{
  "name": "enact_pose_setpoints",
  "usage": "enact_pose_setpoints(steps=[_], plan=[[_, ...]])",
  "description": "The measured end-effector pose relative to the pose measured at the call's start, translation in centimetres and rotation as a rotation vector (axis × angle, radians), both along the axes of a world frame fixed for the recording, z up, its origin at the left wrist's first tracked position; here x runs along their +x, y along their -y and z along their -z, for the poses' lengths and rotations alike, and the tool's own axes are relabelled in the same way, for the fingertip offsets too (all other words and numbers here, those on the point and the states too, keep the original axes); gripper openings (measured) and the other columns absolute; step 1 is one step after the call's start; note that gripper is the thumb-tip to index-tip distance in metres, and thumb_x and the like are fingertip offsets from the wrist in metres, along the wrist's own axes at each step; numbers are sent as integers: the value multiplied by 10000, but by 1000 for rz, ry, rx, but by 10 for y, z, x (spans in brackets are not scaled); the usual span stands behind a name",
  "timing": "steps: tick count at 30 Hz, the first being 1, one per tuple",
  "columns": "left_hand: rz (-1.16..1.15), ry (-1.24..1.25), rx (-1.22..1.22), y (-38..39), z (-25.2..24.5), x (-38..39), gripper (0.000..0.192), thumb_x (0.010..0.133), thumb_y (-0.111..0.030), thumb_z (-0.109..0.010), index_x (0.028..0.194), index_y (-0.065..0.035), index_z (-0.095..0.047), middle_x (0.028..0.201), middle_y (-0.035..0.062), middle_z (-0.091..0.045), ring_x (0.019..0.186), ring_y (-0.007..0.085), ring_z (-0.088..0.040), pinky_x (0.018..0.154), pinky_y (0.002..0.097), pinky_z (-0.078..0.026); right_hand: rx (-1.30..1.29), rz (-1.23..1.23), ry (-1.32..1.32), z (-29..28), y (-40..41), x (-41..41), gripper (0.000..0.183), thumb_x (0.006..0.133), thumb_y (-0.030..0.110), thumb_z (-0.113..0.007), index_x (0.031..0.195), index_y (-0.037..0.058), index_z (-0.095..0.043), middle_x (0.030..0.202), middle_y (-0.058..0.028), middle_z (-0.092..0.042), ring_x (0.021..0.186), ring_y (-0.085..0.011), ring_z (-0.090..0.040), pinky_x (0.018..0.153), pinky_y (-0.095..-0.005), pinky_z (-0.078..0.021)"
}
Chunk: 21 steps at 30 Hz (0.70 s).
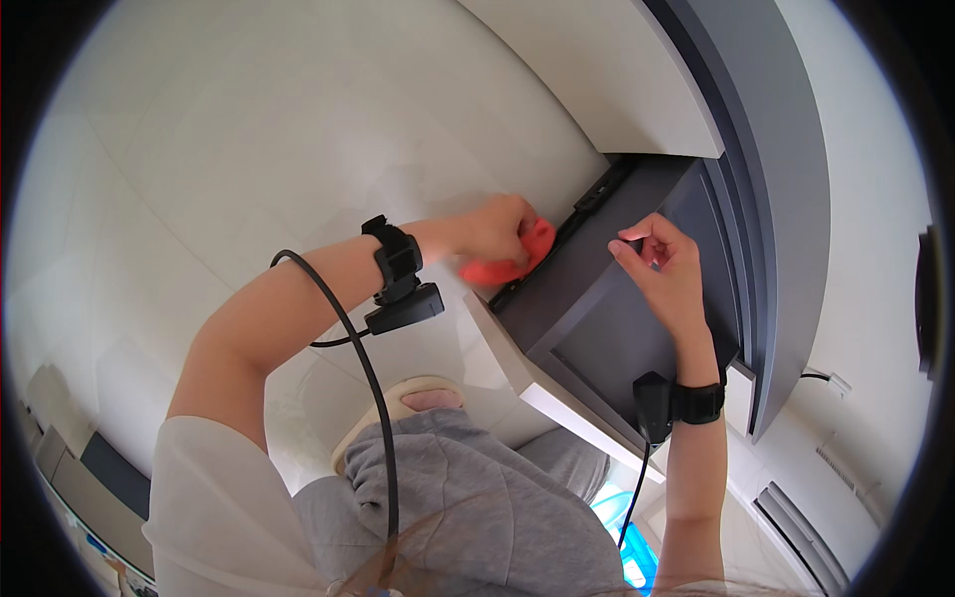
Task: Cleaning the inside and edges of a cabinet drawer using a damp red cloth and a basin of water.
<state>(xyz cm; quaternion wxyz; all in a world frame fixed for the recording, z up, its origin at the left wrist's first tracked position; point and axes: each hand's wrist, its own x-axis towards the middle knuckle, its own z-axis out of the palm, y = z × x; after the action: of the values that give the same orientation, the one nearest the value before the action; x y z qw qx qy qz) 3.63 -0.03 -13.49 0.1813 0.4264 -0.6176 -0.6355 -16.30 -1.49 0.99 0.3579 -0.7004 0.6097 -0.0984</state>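
Note:
My left hand [496, 227] is closed on a red cloth [541, 242], blurred at its lower end. The cloth lies against the outer side of a pulled-out grey drawer [574, 291], along its black slide rail [593, 198]. Over the drawer's inside I hold my right hand [660, 261], with the thumb and forefinger tips close together and the other fingers curled. A small dark patch shows between those fingertips, and I cannot tell whether it is an object. The drawer's white front panel [574, 418] faces my legs.
A white cabinet front [619, 67] adjoins the drawer under a grey curved-looking top [798, 186]. Pale glossy floor tiles [224, 149] spread out on the left. Black cables [373, 403] run from the devices strapped to my wrists. Below is my slippered foot [429, 395].

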Motion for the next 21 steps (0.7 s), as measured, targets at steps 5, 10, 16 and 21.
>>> enact_pose_setpoints(steps=[5, 10, 16, 21], plan=[[-149, 20, 64, 15, -10, -11, 217, 622, -161, -679, 703, 13, -578, 591, 121, -520, 587, 231, -525, 536, 353, -409, -4, 26, -3, 2, -2, 1, 153, 710, 96, -724, 768, 38, -596, 531, 8, -393, 515, -75, -367, 500, -229, -309], [211, 99, 95, -1, -23, 14, 239, 623, -168, -686, 672, 14, -537, 584, 105, -516, 580, 212, -503, 532, 349, -402, -9, 20, -26, -1, -3, 0, 152, 707, 102, -725, 762, 39, -598, 541, 7, -402, 518, -74, -370, 502, -230, -313], [75, -65, 74, -2, -4, 8, 202, 619, -112, -693, 654, 8, -534, 569, 79, -497, 582, 187, -505, 528, 341, -401, -25, 21, -29, -3, -3, 5, 147, 705, 98, -724, 753, 41, -597, 546, 8, -399, 525, -74, -374, 501, -231, -315], [-187, -61, 106, 25, 2, -25, 197, 615, -102, -708, 646, -7, -538, 584, 84, -509, 576, 183, -502, 525, 341, -401, -40, 26, -17, 2, -5, -1, 140, 708, 98, -719, 748, 44, -596, 544, 9, -396, 528, -75, -375, 501, -234, -316]])
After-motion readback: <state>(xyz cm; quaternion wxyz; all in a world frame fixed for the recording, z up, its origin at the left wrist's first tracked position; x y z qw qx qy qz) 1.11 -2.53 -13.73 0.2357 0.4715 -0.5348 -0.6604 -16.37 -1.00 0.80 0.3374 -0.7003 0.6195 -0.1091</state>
